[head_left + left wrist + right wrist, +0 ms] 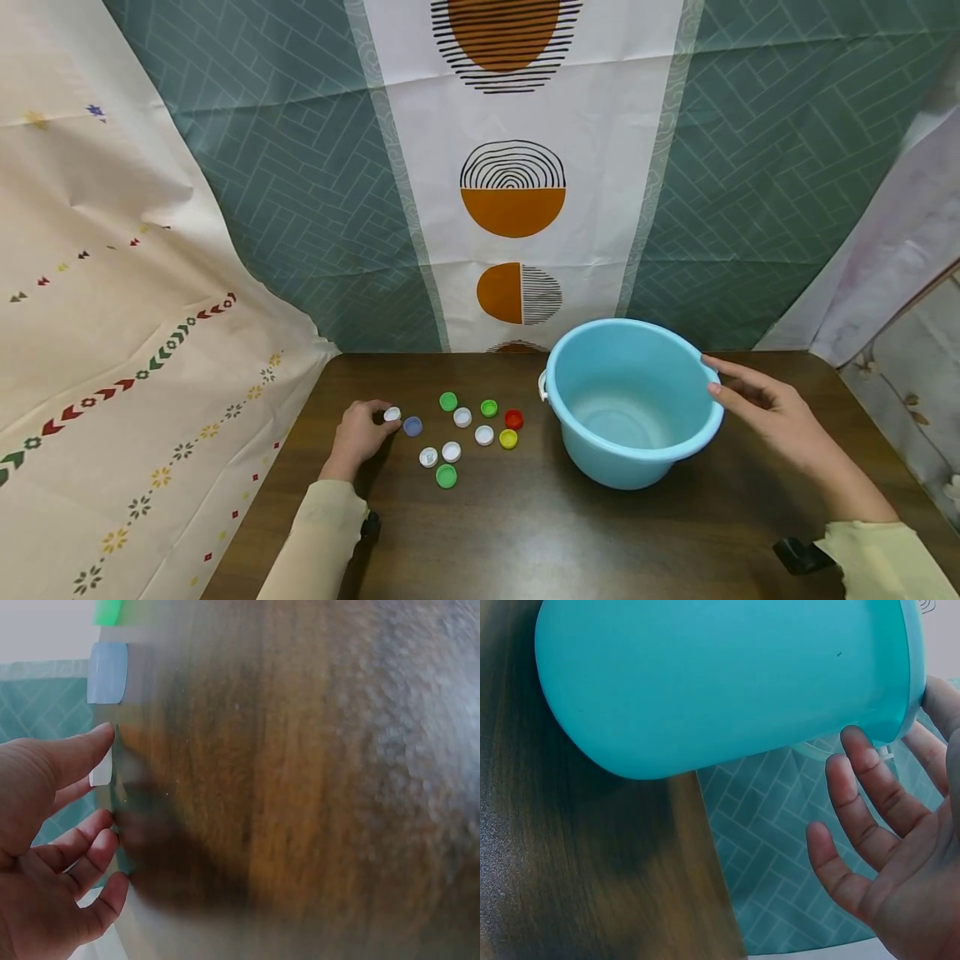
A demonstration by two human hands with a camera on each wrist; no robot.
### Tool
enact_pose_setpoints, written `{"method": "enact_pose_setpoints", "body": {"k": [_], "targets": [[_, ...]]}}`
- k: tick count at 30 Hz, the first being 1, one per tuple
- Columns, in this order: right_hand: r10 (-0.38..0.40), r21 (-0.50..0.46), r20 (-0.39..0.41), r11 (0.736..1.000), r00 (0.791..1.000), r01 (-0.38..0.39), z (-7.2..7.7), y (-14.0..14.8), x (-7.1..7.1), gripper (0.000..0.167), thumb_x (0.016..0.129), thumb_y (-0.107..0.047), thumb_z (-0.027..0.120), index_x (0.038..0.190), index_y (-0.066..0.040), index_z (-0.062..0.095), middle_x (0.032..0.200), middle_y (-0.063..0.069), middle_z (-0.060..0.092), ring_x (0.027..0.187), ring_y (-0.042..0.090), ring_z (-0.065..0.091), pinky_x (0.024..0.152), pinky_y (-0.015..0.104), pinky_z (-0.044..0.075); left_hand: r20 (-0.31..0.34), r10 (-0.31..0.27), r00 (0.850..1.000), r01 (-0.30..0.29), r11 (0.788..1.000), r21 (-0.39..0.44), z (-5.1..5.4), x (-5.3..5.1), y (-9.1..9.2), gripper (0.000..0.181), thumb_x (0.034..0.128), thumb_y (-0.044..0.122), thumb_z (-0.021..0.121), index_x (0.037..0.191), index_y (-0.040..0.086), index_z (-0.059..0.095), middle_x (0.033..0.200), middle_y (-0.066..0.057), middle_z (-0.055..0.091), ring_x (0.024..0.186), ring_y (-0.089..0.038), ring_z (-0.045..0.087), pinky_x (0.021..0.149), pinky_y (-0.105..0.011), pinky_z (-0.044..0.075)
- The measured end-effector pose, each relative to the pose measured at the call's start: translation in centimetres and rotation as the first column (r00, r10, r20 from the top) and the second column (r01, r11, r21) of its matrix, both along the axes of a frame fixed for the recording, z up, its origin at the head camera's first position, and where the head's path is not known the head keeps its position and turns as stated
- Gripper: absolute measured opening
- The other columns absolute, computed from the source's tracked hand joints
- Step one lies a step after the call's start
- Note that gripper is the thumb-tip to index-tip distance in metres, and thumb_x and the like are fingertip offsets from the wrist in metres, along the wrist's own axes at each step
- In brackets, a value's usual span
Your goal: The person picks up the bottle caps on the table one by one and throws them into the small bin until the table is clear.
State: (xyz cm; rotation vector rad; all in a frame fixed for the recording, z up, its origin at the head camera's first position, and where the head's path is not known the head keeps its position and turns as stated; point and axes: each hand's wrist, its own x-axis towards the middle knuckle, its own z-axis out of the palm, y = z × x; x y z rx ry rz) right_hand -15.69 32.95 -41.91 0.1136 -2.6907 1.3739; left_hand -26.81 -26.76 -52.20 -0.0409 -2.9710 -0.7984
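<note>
On the left of the dark wooden table, my left hand (362, 433) pinches a white bottle cap (392, 413) between thumb and fingers. Side-on in the left wrist view, that white cap (102, 769) shows near the tabletop, partly covered by the thumb. Just right of it lies a blue cap (412, 426). My right hand (772, 417) is at the right rim of a light blue plastic bucket (600, 450), thumb and index finger lapping over the edge. In the right wrist view its other fingers (870, 769) spread loosely near the bucket's outer wall (705, 682).
Between left hand and bucket lie several caps: green (447, 401), white (483, 435), red (513, 419) and yellow (508, 439). The bucket has a white handle mount (542, 385) on its left. A patterned curtain (517, 175) hangs behind the table (540, 542).
</note>
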Motion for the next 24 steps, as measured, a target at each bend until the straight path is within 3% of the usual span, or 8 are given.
{"method": "enact_pose_setpoints", "body": {"k": [8,14,24], "targets": [[0.031,-0.021,-0.005,0.999,1.000,-0.031,-0.3,0.2,0.1,0.049,0.099,-0.033,0.059,0.146,-0.025,0.048,0.140,0.012,0.053,0.104,-0.001,0.059,0.075,0.018,0.050,-0.008,0.033,0.999,-0.033,0.996,0.079,0.8,0.1,0.1,0.038,0.0843,0.023,0.078,0.113,0.000,0.069,0.106,-0.013,0.068,0.100,-0.033,0.062,0.084,-0.050,0.048],[0.016,-0.040,0.000,0.999,1.000,-0.016,-0.4,0.1,-0.1,0.048,0.098,-0.033,0.059,0.145,-0.027,0.049,0.138,0.008,0.054,0.104,-0.002,0.059,0.077,0.018,0.050,-0.065,0.071,0.995,-0.062,0.990,0.124,2.1,0.1,0.9,0.035,0.0849,0.025,0.077,0.110,0.001,0.070,0.096,-0.009,0.070,0.086,-0.026,0.065,0.073,-0.045,0.052],[0.032,-0.032,-0.009,0.999,0.999,-0.032,-0.1,0.3,-0.1,0.049,0.099,-0.032,0.058,0.146,-0.026,0.047,0.139,0.010,0.053,0.105,-0.002,0.058,0.076,0.018,0.050,-0.199,0.097,0.975,-0.045,0.967,0.252,4.6,-0.6,2.8,0.031,0.0836,0.026,0.079,0.106,0.005,0.072,0.091,-0.007,0.071,0.083,-0.023,0.067,0.074,-0.043,0.053]]}}
